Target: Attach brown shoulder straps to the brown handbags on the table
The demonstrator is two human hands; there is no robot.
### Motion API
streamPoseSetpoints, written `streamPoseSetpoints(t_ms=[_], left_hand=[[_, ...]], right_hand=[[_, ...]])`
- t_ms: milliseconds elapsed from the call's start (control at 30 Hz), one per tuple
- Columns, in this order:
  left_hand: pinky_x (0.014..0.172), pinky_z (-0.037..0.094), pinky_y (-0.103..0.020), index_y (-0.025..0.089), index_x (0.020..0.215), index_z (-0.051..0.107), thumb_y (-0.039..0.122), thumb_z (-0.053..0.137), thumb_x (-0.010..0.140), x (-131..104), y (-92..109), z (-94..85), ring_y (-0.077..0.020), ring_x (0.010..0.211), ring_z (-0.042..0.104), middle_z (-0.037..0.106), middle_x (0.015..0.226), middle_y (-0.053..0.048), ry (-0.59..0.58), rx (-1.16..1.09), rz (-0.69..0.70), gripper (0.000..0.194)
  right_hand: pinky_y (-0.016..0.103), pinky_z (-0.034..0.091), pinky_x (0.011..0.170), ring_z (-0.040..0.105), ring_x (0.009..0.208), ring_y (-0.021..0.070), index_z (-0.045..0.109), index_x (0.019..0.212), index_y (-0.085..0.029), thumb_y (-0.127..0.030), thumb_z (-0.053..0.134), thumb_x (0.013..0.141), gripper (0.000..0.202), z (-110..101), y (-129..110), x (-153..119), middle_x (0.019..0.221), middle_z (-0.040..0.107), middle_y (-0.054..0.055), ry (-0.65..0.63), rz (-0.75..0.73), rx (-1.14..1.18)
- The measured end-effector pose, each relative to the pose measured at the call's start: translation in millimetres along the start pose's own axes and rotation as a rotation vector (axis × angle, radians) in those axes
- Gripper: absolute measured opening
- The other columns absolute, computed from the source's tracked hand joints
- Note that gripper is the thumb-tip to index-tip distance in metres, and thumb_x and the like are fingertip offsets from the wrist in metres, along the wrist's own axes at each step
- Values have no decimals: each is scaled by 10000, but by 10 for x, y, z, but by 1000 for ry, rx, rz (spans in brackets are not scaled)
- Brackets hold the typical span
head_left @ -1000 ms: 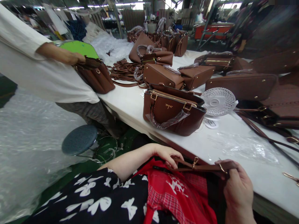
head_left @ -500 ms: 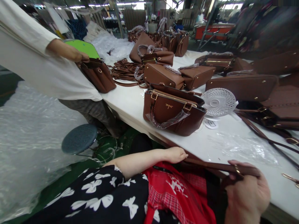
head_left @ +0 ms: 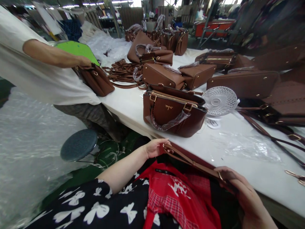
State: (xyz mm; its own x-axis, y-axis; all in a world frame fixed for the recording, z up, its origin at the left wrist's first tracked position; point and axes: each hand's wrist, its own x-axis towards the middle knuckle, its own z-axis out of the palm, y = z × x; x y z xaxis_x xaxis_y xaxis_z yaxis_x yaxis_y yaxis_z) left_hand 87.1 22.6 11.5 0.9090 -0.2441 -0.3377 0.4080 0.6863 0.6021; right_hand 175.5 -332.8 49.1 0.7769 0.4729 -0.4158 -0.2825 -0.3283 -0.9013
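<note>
A brown strap [head_left: 190, 161] stretches between my two hands over my lap, just in front of the table edge. My left hand [head_left: 156, 148] pinches one end, where a gold metal fitting shows at the fingers. My right hand [head_left: 233, 181] is closed round the other end, beside a gold ring or buckle. Behind the strap, a brown handbag [head_left: 173, 111] with a gold dragonfly emblem stands upright on the table, its top open and its handle wrapped in clear plastic. Neither hand touches the bag.
A white fan [head_left: 219, 101] stands right of the bag. Crumpled clear plastic [head_left: 250, 148] and a gold clasp [head_left: 294, 176] lie on the white table [head_left: 124, 106]. Brown straps [head_left: 122, 71] are heaped farther back. At left, another person's hand [head_left: 84, 62] holds a brown bag near a stool [head_left: 79, 144].
My left hand has moved left and slightly up with its strap end. My right hand has shifted left, and more of the strap now shows. The other person's arm has moved slightly.
</note>
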Motion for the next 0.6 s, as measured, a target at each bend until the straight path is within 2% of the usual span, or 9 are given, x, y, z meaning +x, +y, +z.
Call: streamPoseSetpoints(t_ms=[67, 167, 267, 300, 367, 433, 467, 533, 600], left_hand=[[847, 469, -329, 136, 718, 624, 420, 709, 776, -40, -32, 31, -214, 763, 670, 542, 537, 6, -25, -57, 0, 302], [734, 485, -271, 138, 703, 602, 313, 737, 751, -52, -69, 102, -121, 533, 563, 358, 428, 78, 68, -116, 14, 226], [547, 424, -192, 127, 694, 581, 229, 734, 747, -32, -52, 143, -28, 399, 367, 423, 479, 78, 212, -149, 47, 191], [500, 391, -177, 125, 700, 575, 218, 732, 750, -25, -38, 141, -15, 393, 343, 485, 526, 60, 244, -145, 56, 189], [433, 322, -159, 126, 714, 562, 220, 738, 751, -17, -13, 119, -6, 398, 341, 559, 609, 28, 284, -115, 70, 203], [389, 239, -149, 129, 713, 545, 245, 764, 740, -16, -1, 87, -13, 411, 373, 557, 615, 22, 291, -68, 79, 249], [382, 214, -147, 133, 700, 533, 273, 773, 740, -17, 1, 74, -21, 417, 389, 525, 582, 32, 277, -48, 80, 281], [400, 237, -149, 145, 655, 497, 364, 748, 779, -20, 7, 66, -38, 413, 384, 406, 485, 68, 213, -22, 66, 356], [447, 315, -168, 159, 614, 466, 469, 656, 851, -26, 28, 87, -48, 396, 344, 289, 426, 93, 145, 3, 57, 434]], right_hand=[[307, 422, 555, 556, 627, 207, 730, 964, -193, -439, 671, 669, 389, 56, -19, -1, 699, 658, 35, -29, -29, 27], [332, 465, 671, 623, 777, 254, 728, 978, -207, -433, 720, 631, 414, 158, -73, 10, 855, 716, 60, -48, -70, 17], [370, 488, 792, 652, 936, 311, 727, 989, -203, -472, 753, 626, 452, 239, -126, -7, 959, 732, 96, -28, -98, 57], [354, 495, 753, 660, 890, 294, 718, 1021, -200, -476, 757, 633, 477, 249, -132, -25, 910, 727, 90, 7, -98, 87], [270, 443, 554, 610, 638, 195, 687, 1104, -189, -485, 751, 670, 529, 218, -115, -68, 703, 661, 36, 114, -81, 144], [213, 300, 412, 443, 449, 107, 670, 1135, -179, -507, 741, 704, 546, 114, -54, -100, 562, 556, -18, 221, -52, 133], [206, 283, 391, 421, 430, 100, 671, 1130, -180, -523, 735, 715, 542, 40, -12, -105, 557, 557, -20, 265, -45, 101], [228, 418, 441, 577, 546, 164, 684, 1102, -195, -549, 732, 716, 525, -121, 77, -85, 686, 672, 32, 269, -37, -35], [299, 557, 626, 688, 809, 262, 710, 1072, -224, -577, 708, 727, 493, -242, 144, -29, 900, 743, 78, 169, -46, -251]])
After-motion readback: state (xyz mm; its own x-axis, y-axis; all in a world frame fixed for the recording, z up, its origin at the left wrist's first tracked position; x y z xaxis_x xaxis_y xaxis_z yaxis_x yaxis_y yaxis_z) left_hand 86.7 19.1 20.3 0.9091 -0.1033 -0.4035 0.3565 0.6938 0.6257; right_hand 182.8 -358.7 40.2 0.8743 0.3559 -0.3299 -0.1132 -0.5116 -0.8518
